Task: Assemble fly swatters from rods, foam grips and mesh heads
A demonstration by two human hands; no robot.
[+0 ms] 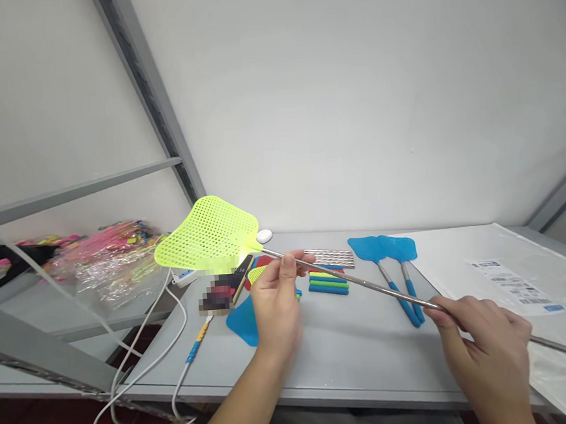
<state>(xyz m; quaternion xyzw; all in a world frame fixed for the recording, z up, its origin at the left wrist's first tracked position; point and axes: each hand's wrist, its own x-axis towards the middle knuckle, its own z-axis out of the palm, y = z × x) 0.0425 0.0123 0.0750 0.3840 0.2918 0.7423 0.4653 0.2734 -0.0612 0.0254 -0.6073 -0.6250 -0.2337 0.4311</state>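
A yellow-green fly swatter with a perforated head and a long metal telescopic rod is held above the table in both hands. My left hand pinches the rod not far from the head. Farther down the rod, my right hand is wrapped around it; the yellow-green grip end runs off the right edge. Beneath lie several metal rods and several coloured handle sleeves. Two blue fly swatters rest to the right of these. Partly behind my left hand is a blue swatter head.
A phone with a charging cable lies on the table's left. Plastic-bagged pink and orange items sit beyond the metal shelf frame. A white plastic sheet or bag covers the right side. A white oval object is near the wall.
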